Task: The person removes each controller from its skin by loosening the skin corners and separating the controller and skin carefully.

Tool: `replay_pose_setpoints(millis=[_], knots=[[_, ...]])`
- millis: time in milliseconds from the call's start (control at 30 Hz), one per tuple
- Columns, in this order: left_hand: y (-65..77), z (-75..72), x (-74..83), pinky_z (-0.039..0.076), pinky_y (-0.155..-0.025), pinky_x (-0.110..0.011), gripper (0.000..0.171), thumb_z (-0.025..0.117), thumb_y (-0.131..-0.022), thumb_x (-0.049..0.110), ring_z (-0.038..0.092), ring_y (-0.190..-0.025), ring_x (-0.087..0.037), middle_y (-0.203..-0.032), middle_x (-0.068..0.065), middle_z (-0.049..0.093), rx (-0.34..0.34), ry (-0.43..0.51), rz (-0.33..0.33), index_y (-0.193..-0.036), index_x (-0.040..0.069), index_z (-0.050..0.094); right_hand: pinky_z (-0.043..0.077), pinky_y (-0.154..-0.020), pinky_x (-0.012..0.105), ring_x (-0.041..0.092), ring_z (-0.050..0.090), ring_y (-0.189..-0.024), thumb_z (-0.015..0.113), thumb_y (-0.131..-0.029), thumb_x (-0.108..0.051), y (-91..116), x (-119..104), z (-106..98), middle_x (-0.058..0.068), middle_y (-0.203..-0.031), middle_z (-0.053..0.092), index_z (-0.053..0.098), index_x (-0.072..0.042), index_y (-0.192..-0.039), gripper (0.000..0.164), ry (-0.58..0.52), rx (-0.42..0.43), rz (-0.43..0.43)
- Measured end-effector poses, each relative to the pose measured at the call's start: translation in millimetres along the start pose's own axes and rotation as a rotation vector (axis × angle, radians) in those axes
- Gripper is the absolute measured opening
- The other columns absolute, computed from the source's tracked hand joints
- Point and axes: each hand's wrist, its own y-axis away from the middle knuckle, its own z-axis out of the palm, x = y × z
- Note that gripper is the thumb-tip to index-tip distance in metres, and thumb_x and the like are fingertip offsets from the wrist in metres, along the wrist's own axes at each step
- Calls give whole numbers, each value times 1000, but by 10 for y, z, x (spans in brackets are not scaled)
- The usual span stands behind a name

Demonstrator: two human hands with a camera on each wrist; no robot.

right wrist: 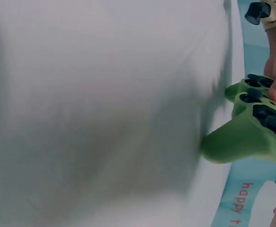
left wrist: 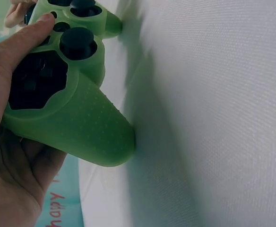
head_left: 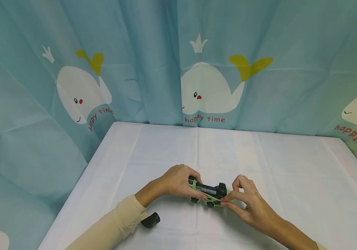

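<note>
A black game controller (head_left: 209,189) in a green rubbery cover (left wrist: 88,125) is held just over the white table, its triggers facing away from the person. My left hand (head_left: 178,182) grips its left end, the thumb lying across the button face and the fingers behind it. At the other end, the thumb and index finger of my right hand (head_left: 250,205) pinch the cover's edge beside a black trigger (head_left: 221,190). In the right wrist view, one green handle (right wrist: 239,142) points down close to the table; the right hand shows only in part there.
The white cloth-covered table (head_left: 275,166) spreads around the hands. Behind and at the sides hangs a blue curtain (head_left: 153,69) printed with white whales. A small black device (head_left: 151,221) sits at the left cuff, low over the table.
</note>
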Motion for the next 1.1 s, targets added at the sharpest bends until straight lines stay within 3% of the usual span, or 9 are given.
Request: replay_pose_setpoints(millis=[100,233,333,467,533,733,900,967,1100], knots=[[18,-2,9,35,-52,-24,31,87,-73,58,44,-59,-3,-74,25,60,6,-13,3,-88,32,78,31,-80,29,14,37,-93,65,-98,-43,41,13,22,-7,-96,36,82,-26,-97,25,-16,27,-24],[19,7,26,37,-54,-23,31,87,-74,57,47,-61,-2,-74,25,60,7,-23,9,-89,30,79,38,-77,22,14,46,-87,69,-99,-32,95,34,56,-4,-93,47,80,-10,-100,25,-123,123,-88],[27,12,32,39,-56,-22,32,87,-74,56,49,-63,-1,-74,25,60,9,-35,19,-89,30,79,44,-75,21,12,53,-83,81,-89,-10,119,34,30,-2,-93,56,73,-8,-101,14,-180,158,-35],[37,15,47,41,-56,-22,31,87,-73,56,52,-65,0,-74,26,60,20,-36,22,-89,30,79,47,-80,23,12,58,-90,84,-80,3,151,33,-36,-5,-103,63,65,-17,-112,42,-160,62,170],[36,14,47,41,-56,-22,31,88,-73,55,53,-65,0,-74,26,60,25,-22,12,-89,30,79,48,-81,25,12,59,-93,81,-87,-4,156,34,-35,-7,-107,62,64,-21,-118,40,-167,-9,243],[30,7,32,42,-55,-23,31,89,-73,54,54,-63,0,-73,26,60,25,1,10,-88,29,79,51,-80,30,6,59,-93,80,-91,-22,119,14,0,-18,-107,59,59,-32,-117,34,-85,-87,296],[33,6,28,42,-55,-23,30,88,-73,54,53,-63,-1,-72,26,60,30,11,-4,-88,29,79,49,-62,22,1,56,-78,81,-86,-45,82,-10,38,-19,-100,54,58,-28,-106,35,196,-56,176],[32,13,28,41,-55,-23,30,88,-73,54,52,-62,-1,-71,26,60,28,12,-9,-88,30,78,44,-55,19,0,51,-69,73,-92,-52,66,-5,57,-14,-96,51,58,-24,-98,31,302,-32,74],[32,19,35,41,-55,-23,30,88,-74,54,52,-61,-1,-69,25,59,25,8,-11,-89,30,78,41,-53,22,5,43,-63,49,-106,-46,24,21,55,-5,-88,48,61,-20,-89,34,435,-28,-142]])
